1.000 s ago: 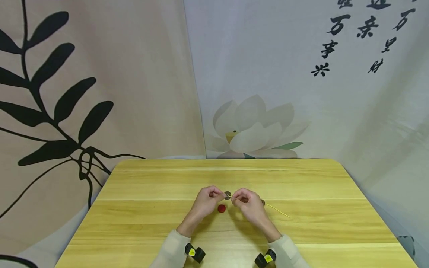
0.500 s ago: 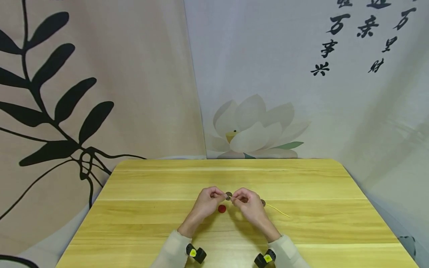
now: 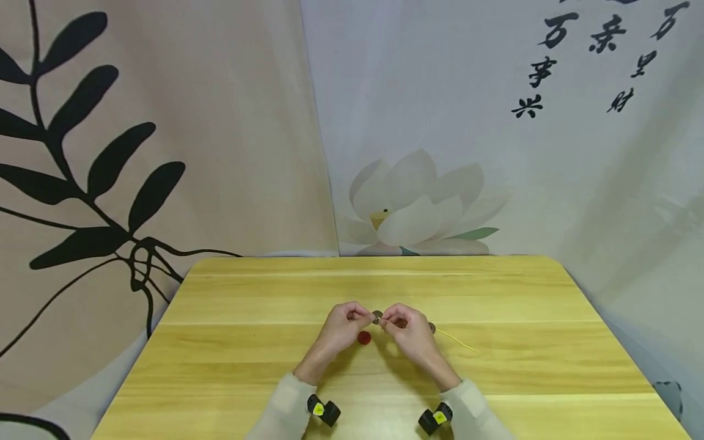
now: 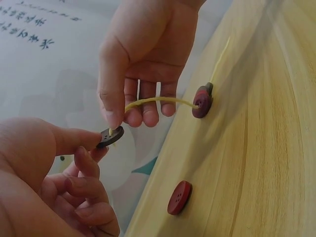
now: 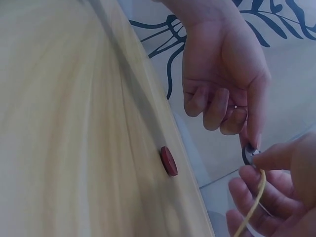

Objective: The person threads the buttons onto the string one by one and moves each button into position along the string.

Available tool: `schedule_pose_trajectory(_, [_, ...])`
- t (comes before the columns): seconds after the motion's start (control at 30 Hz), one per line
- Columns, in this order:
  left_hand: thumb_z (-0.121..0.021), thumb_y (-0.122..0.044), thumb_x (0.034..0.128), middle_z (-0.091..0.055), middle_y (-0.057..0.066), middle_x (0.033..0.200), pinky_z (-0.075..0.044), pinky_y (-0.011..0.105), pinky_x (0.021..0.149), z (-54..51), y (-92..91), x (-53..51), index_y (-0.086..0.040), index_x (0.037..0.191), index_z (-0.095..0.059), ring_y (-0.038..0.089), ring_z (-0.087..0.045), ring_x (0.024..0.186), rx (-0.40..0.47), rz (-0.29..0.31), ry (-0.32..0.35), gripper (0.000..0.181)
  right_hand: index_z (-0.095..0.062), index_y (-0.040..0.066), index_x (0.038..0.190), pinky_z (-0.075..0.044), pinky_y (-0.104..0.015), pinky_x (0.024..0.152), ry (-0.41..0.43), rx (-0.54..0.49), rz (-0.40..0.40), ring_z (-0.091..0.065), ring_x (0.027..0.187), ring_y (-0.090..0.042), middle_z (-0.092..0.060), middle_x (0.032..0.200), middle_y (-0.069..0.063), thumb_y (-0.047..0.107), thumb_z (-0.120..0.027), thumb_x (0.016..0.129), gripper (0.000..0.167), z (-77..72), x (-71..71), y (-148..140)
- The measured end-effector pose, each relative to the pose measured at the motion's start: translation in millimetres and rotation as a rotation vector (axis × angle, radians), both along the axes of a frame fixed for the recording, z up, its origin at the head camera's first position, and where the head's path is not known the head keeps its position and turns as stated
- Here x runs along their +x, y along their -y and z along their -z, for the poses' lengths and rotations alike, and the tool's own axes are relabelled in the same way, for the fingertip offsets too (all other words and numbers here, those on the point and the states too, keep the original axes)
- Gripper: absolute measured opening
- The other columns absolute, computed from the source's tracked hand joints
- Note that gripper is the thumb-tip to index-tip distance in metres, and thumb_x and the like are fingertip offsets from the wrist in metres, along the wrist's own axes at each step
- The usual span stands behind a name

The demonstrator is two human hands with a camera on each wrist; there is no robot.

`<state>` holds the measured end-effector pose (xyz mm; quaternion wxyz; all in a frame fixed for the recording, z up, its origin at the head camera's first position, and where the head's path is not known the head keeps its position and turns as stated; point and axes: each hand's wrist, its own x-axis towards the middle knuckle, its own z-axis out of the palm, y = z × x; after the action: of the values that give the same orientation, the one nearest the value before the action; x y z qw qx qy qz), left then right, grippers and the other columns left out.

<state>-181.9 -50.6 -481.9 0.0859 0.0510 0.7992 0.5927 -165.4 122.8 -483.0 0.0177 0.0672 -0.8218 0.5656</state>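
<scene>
My left hand (image 3: 348,327) pinches a dark four-holed button (image 4: 111,137) by its edge between thumb and forefinger. Against that button's face my right hand (image 3: 409,333) pinches the end of a yellow cord (image 4: 160,98), and a bit of the cord shows at the holes. From there the cord runs back to a small stack of threaded buttons (image 4: 201,102), dark red and grey, lying on the table to the right. A loose red button (image 3: 364,338) lies just below my hands. How far the cord passes through the dark button is hard to tell.
The wooden table (image 3: 247,366) stretches out beneath both hands. Its far edge meets a printed curtain (image 3: 247,153). The cord's tail lies on the wood right of the right hand. Black wrist cameras (image 3: 324,410) sit at both cuffs.
Both hands keep their pinch on the button and cord. The left hand and dark button have shifted slightly right, closer to the right fingertips. The whole head view has tilted a little.
</scene>
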Motion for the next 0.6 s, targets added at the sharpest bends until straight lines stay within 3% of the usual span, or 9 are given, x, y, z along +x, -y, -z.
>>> schedule_pose_trajectory(0.27, [-0.068,-0.019,0.0935,-0.056,0.004,0.072,-0.034,0.022,0.053,-2.0,-1.4,0.6,-0.006,0.089,-0.069,0.013,-0.044,0.063,0.007,0.011,0.002,0.014,-0.067,0.003,0.088,-0.047,-0.024,0.067,-0.021,0.009,-0.062,-0.060,0.070,-0.014,-0.068,0.079,-0.010,0.001,-0.071,0.088,0.005,8.0,-6.1,-7.1])
schedule_pose_trajectory(0.43, [-0.068,-0.019,0.0937,-0.060,0.013,0.077,-0.035,0.023,0.054,-2.0,-1.9,1.0,-0.006,0.089,-0.069,0.013,-0.045,0.063,0.012,0.013,-0.002,0.014,-0.067,0.004,0.088,-0.048,-0.024,0.068,-0.051,0.040,-0.063,-0.059,0.070,-0.012,-0.067,0.076,-0.003,0.002,-0.072,0.088,0.005,9.7,-7.1,-7.4])
schedule_pose_trajectory(0.6, [-0.069,-0.018,0.0932,-0.061,0.017,0.080,-0.034,0.022,0.054,-0.7,-2.2,-0.2,-0.005,0.090,-0.070,0.013,-0.045,0.064,0.023,0.007,0.006,0.013,-0.066,0.006,0.089,-0.049,-0.024,0.066,-0.077,0.050,-0.056,-0.060,0.068,-0.012,-0.068,0.077,-0.004,0.000,-0.072,0.086,0.009,8.0,-7.0,-7.4])
